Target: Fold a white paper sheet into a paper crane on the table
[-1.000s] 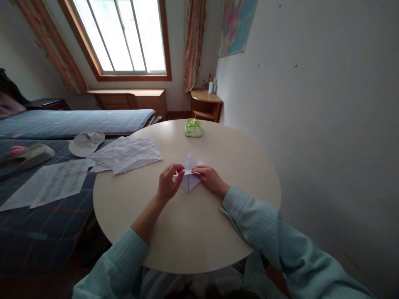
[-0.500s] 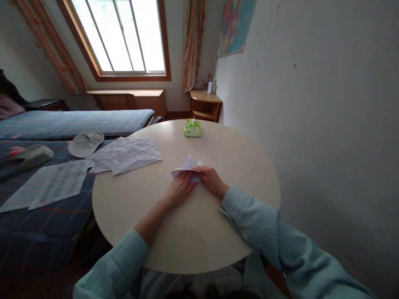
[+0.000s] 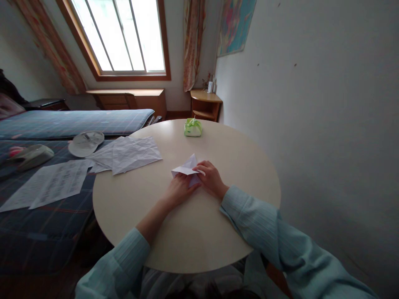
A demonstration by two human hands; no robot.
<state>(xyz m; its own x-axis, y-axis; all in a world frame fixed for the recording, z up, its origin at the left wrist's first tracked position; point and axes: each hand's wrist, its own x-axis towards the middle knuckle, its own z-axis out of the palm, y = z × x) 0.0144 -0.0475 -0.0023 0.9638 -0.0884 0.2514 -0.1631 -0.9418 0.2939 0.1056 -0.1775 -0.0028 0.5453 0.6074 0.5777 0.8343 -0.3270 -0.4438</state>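
A small folded white paper (image 3: 187, 167) lies near the middle of the round cream table (image 3: 199, 232), its pointed tip facing away from me. My left hand (image 3: 181, 189) presses on its near part, fingertips hidden under a raised flap and thumb stretched toward the right. On the right side, the fingers of my right hand (image 3: 211, 177) pinch the flap's edge, curled over the paper. The near layers are partly covered by both hands.
A green tissue pack (image 3: 193, 128) stands at the table's far side. Creased white sheets (image 3: 135, 154) overhang the left edge. Printed sheets (image 3: 59, 182), a light cap (image 3: 85, 144) and another cap (image 3: 35, 157) lie on the plaid bed. A wall (image 3: 327, 145) rises on the right.
The flap has lifted and opened wider, and the paper's tip has shifted slightly right. My right hand's fingers have risen and bent over the edge; the left hand has barely moved.
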